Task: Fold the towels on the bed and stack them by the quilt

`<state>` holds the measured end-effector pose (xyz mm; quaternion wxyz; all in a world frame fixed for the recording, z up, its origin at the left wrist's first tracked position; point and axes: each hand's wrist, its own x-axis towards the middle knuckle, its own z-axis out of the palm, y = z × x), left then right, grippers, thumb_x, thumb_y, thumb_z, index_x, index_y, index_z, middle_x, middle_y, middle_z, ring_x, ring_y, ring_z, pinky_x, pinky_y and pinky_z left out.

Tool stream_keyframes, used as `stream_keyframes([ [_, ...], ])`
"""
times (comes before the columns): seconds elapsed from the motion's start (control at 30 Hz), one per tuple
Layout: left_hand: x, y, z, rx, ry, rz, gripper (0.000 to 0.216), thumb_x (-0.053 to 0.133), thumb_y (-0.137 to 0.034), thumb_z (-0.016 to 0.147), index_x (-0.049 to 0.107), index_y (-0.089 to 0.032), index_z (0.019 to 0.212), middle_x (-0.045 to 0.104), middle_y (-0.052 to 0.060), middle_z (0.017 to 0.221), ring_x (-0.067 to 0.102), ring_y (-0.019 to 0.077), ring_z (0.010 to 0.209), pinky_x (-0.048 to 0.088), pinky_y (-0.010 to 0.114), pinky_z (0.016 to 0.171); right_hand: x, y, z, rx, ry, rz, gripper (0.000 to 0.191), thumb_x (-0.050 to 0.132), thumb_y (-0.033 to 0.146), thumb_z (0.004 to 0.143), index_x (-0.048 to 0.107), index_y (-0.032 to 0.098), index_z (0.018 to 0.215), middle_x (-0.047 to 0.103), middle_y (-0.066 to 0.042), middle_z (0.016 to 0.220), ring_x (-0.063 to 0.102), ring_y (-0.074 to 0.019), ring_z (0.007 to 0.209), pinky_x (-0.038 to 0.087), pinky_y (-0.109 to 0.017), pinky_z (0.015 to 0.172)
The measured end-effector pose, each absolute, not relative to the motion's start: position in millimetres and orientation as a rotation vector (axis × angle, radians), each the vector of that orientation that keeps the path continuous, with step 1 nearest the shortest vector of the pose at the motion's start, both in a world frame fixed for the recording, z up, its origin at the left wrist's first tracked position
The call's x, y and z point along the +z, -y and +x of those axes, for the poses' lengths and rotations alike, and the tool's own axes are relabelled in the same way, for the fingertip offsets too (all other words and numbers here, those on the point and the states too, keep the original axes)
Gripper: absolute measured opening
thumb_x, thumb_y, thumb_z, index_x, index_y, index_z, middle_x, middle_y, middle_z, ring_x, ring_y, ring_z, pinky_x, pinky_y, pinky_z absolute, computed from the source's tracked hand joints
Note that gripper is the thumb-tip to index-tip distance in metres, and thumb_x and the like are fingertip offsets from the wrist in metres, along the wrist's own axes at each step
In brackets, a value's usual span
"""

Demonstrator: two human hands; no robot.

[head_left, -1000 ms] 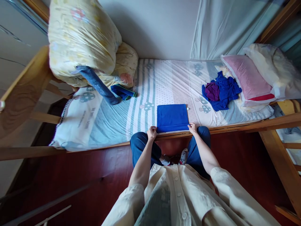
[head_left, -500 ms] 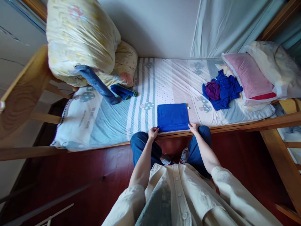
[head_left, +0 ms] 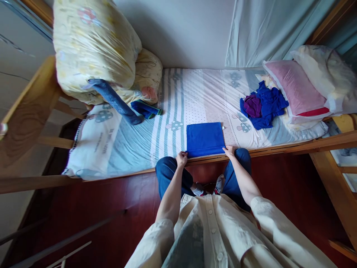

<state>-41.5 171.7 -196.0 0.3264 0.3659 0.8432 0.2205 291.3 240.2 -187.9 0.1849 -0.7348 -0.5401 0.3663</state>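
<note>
A folded blue cloth (head_left: 205, 139) lies flat on the bed near its front edge. My left hand (head_left: 182, 158) pinches the cloth's near left corner. My right hand (head_left: 230, 151) grips its near right corner. Both hands rest at the wooden bed rail (head_left: 279, 150), with my knees in blue trousers just below.
A heap of blue and purple clothes (head_left: 262, 106) lies at the right beside a pink pillow (head_left: 295, 89). A yellow bundled quilt (head_left: 95, 48) sits at the left, with rolled denim (head_left: 115, 101) and a dark folded item (head_left: 145, 108) below it. The floor is dark red wood.
Both hands have stayed on the cloth's near corners. The view has shifted very slightly; the cloth has not visibly moved.
</note>
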Motion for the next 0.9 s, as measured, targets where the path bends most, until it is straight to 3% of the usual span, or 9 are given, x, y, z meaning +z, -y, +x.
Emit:
stream_keyframes([
  [0.23,-202,-172,-35,0.516,-2.277,0.997,0.02,0.055,-0.033,0.09,0.068,-0.018,0.086,0.076,0.013,0.085,0.073,0.0284,0.095,0.052,0.038,0.095,-192,-237,291,0.96,1.532,-2.138,0.03,0.065,0.033,0.078,0.061,0.018,0.052,0.065,-0.001,0.055,0.06,-0.0165,0.064,0.044,-0.023,0.064],
  [0.47,-211,-177,-32,0.461,-2.324,1.006,0.022,0.055,-0.035,0.091,0.068,-0.018,0.084,0.076,0.014,0.088,0.072,0.0292,0.094,0.053,0.038,0.092,-207,-244,289,0.95,1.497,-2.213,0.021,0.068,0.033,0.08,0.08,0.018,0.073,0.08,-0.006,0.077,0.073,-0.0248,0.081,0.053,-0.029,0.081],
  [0.63,-215,-176,-32,0.472,-2.343,1.038,0.022,0.054,-0.035,0.09,0.067,-0.019,0.083,0.075,0.013,0.087,0.071,0.0286,0.092,0.053,0.039,0.092,-218,-249,288,0.944,1.491,-2.263,0.019,0.069,0.033,0.078,0.083,0.019,0.077,0.081,-0.006,0.078,0.076,-0.0274,0.086,0.053,-0.035,0.095],
  [0.9,-212,-169,-38,0.597,-2.353,1.141,0.016,0.06,-0.033,0.086,0.066,-0.018,0.086,0.069,0.011,0.091,0.068,0.0258,0.092,0.055,0.04,0.093,-214,-247,288,0.885,1.537,-2.221,0.021,0.067,0.032,0.081,0.081,0.018,0.086,0.081,-0.007,0.082,0.075,-0.0267,0.089,0.054,-0.036,0.094],
])
